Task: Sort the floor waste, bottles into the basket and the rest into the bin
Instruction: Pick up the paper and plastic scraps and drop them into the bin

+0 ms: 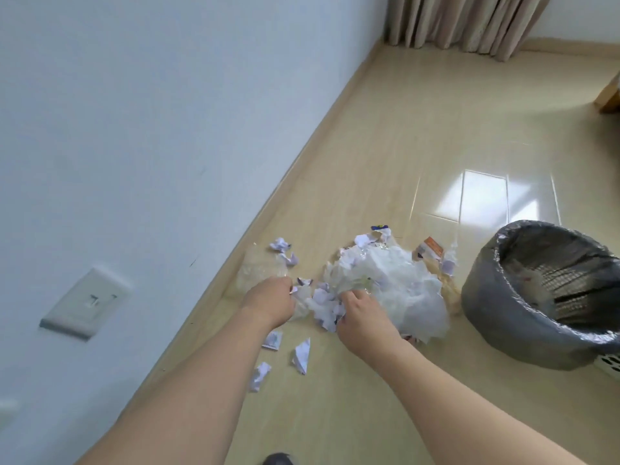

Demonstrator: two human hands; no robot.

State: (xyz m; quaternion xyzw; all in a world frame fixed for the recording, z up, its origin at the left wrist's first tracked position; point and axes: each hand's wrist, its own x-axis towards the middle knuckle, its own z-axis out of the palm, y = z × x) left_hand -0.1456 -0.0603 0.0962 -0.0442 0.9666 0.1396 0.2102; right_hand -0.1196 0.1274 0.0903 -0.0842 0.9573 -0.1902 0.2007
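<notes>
I see both hands in the paper pile [379, 283] — left hand [268, 302] & right hand [360, 317] curled, grip contents unclear; bin [523, 317] just beside.

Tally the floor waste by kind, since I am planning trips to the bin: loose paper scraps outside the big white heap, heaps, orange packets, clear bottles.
Loose paper scraps: 6
White heap of plastic and paper: 1
Orange packet: 1
Clear plastic bottle: 1, by the wall, blurred
Total: 9
</notes>
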